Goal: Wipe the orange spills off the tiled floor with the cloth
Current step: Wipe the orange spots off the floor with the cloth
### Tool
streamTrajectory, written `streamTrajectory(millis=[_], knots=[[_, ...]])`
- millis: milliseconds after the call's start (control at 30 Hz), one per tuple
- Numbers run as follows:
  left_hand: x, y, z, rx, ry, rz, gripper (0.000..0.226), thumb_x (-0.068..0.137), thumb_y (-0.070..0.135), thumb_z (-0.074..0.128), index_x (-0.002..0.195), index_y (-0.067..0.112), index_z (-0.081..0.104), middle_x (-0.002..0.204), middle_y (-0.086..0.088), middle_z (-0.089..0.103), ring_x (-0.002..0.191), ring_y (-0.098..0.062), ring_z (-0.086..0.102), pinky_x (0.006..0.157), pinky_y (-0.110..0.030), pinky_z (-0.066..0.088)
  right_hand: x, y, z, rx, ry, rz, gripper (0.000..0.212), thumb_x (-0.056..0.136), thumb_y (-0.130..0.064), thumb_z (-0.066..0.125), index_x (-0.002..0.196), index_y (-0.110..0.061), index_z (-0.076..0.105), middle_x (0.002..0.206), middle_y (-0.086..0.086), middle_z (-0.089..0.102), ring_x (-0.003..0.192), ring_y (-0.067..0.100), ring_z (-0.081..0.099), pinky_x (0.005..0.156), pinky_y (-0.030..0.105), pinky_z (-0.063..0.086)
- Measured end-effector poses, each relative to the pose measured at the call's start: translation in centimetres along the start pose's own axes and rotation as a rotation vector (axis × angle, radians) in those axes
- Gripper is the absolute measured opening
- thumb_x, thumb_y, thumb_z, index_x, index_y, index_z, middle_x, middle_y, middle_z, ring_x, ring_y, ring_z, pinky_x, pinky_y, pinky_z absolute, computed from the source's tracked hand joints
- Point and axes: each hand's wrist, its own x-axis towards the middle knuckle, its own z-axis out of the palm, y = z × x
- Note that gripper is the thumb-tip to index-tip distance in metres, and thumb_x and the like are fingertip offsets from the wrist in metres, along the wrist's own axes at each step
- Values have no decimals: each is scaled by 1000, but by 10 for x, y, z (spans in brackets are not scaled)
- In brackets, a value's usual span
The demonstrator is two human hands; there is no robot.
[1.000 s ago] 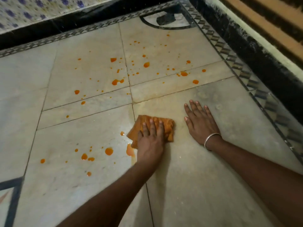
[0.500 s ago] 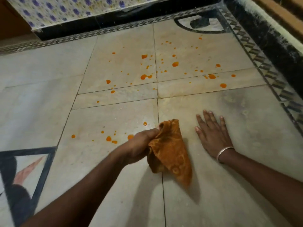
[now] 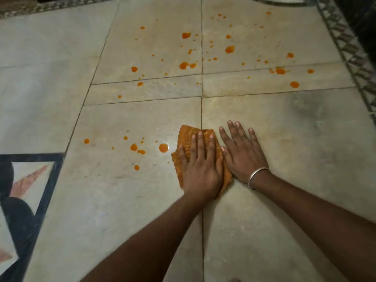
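Observation:
An orange patterned cloth (image 3: pixel 184 137) lies flat on the pale tiled floor (image 3: pixel 284 143), straddling a grout line. My left hand (image 3: pixel 200 167) presses down on it with the fingers stretched forward, covering most of it. My right hand (image 3: pixel 242 155) rests flat on the bare tile just right of the cloth, fingers spread, touching its edge. A near group of orange spills (image 3: pixel 163 147) sits just left of the cloth. More orange spills (image 3: pixel 230 49) are scattered over the far tiles.
A dark-framed inlay panel (image 3: pixel 48 180) is set in the floor at the left. A patterned triangle border (image 3: pixel 350 49) runs along the right edge beside a dark skirting. A silver bangle (image 3: pixel 257 174) circles my right wrist.
Half a second ago my left hand held the cloth lifted and hanging; now it presses the cloth flat on the floor beside my right hand. The right hand has stayed planted.

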Motion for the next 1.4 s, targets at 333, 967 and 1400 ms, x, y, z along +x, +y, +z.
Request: streamTrajectory(millis=[333, 967, 1400], knots=[[13, -37, -6, 42, 49, 40, 70, 104, 62, 14, 166, 33, -1, 175, -7, -8, 161, -23, -10, 128, -56, 3, -1, 1, 0, 16, 16, 2, 62, 101, -45, 19, 160, -25, 15, 168, 6, 13, 155, 24, 11, 124, 51, 10], [-32, -30, -6, 55, 1, 22, 72, 104, 60, 4, 167, 26, -2, 175, -8, -7, 161, -25, -11, 128, -54, -2, -2, 1, 2, 43, 38, 27, 62, 100, -38, 22, 159, -20, 19, 168, 5, 15, 155, 22, 12, 125, 50, 10], [38, -94, -21, 82, 6, -41, 70, 105, 59, 8, 166, 29, -3, 175, -6, -4, 161, -23, -10, 127, -57, -6, -1, 1, 2, 36, 38, 18, 63, 100, -40, 19, 160, -20, 19, 167, 5, 17, 154, 23, 14, 125, 48, 10]])
